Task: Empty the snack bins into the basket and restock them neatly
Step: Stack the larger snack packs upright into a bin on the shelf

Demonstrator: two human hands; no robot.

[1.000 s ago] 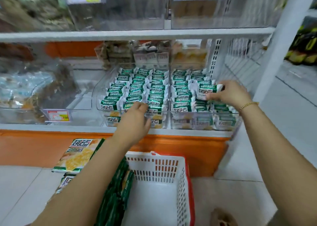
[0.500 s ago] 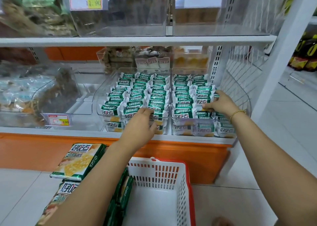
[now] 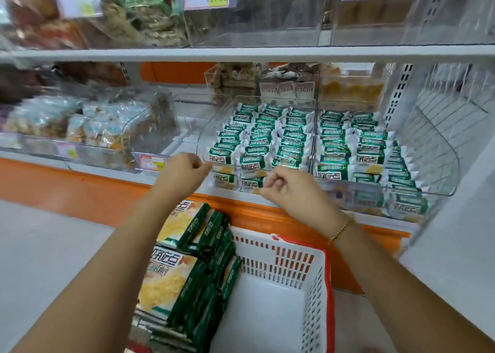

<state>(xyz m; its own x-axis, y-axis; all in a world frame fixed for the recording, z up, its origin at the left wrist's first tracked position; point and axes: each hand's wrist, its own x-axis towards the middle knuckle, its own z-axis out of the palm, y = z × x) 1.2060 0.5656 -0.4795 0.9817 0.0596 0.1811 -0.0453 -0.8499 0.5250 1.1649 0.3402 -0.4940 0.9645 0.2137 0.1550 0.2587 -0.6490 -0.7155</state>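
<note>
Clear bin (image 3: 214, 127) of green packs (image 3: 257, 149) meets the curled left hand (image 3: 184, 170) and right hand (image 3: 289, 191), grip unclear, probably for tipping into the basket (image 3: 278, 259) below them.

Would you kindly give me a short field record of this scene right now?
left hand: fingers curled, at the front left corner of the left clear plastic bin; grip unclear
right hand: fingers curled, before that bin's front wall; grip unclear
left bin contents: three rows of green-and-white snack packets
right clear plastic bin: also stocked with such packets
white plastic basket with red rim: below the hands, no packets visible inside
large green-and-yellow snack bags: stacked left of the basket
</note>
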